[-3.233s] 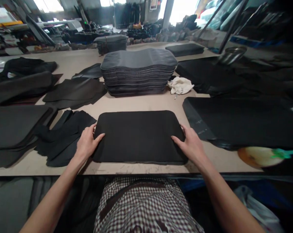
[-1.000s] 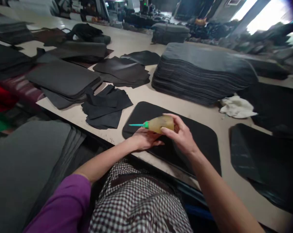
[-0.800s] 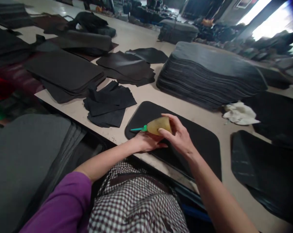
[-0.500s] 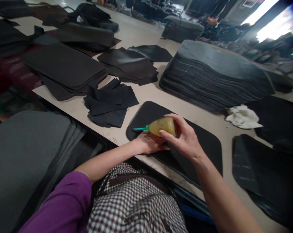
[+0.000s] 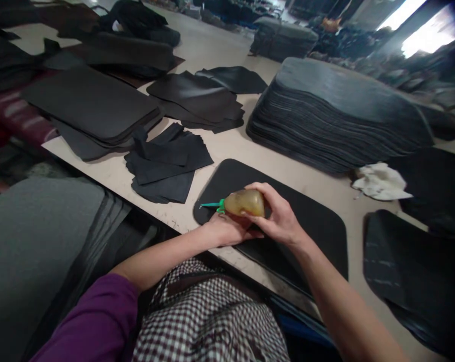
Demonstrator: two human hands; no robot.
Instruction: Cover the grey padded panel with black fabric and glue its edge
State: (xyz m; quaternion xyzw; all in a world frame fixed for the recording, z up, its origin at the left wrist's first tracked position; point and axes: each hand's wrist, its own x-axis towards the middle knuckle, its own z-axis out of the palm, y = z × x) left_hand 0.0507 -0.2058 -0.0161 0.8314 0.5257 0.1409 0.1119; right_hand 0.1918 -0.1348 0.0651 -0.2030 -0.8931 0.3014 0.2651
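Note:
My right hand [image 5: 278, 216] is wrapped round a yellowish squeeze bottle [image 5: 246, 202] lying on its side in the air, its thin green nozzle [image 5: 211, 204] pointing left. Beneath the bottle, my left hand [image 5: 229, 230] rests low at the near edge of a black rounded panel [image 5: 310, 216]. Its visible fingers are stretched out to the right, while the bottle and right hand cover part of it. The nozzle tip is over the panel's left end; whether it touches the surface I cannot tell.
Loose black pieces [image 5: 163, 163] lie left of the panel, with flat dark sheets [image 5: 95, 103] beyond. A tall stack of dark panels [image 5: 325, 120] stands behind. A crumpled white cloth [image 5: 382, 181] and more black panels [image 5: 404, 271] are at right. A grey pile [image 5: 34, 251] fills the near left.
My right hand has brought the squeeze bottle slightly left and down, so its nozzle sits nearer the panel's left end. My left hand has shifted only a little. The view has turned slightly.

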